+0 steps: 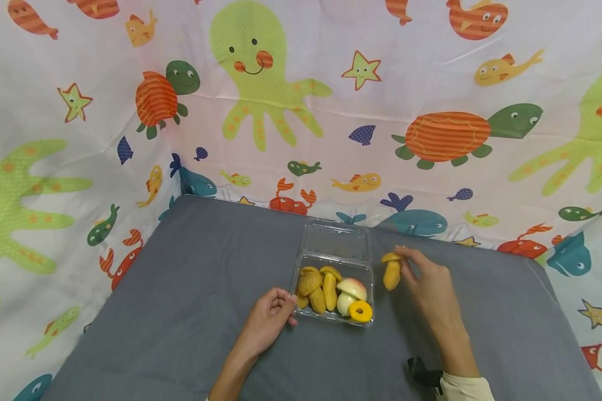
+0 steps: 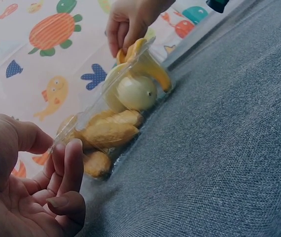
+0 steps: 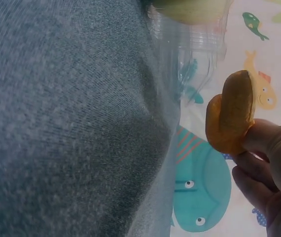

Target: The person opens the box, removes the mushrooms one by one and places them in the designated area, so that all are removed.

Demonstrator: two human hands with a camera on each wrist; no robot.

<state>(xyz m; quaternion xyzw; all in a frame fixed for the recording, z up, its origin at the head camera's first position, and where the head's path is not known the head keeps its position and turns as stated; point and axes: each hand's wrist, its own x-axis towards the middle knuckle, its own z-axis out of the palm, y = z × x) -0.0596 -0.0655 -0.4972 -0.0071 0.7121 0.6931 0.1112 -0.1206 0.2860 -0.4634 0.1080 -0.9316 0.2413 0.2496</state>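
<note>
My right hand point(image 1: 428, 287) pinches a yellow-brown toy mushroom point(image 1: 392, 271) by its cap, stem pointing down, just right of a clear plastic box point(image 1: 335, 260). In the right wrist view, thumb and fingertips grip the edge of this mushroom point(image 3: 236, 111). At the box's front left corner, my left hand point(image 1: 270, 317) pinches the rim between thumb and fingers, as the left wrist view also shows. Inside the box lie several yellow-brown mushrooms point(image 1: 309, 281), a pale mushroom with a reddish cap point(image 1: 352, 288) and a yellow piece with a dark centre point(image 1: 360, 311).
The box's hinged lid point(image 1: 335, 240) lies folded back toward the rear edge of the grey cloth-covered table point(image 1: 190, 289). A curtain printed with sea animals point(image 1: 301, 83) hangs behind and beside the table. A dark strap point(image 1: 423, 373) sits at the right wrist.
</note>
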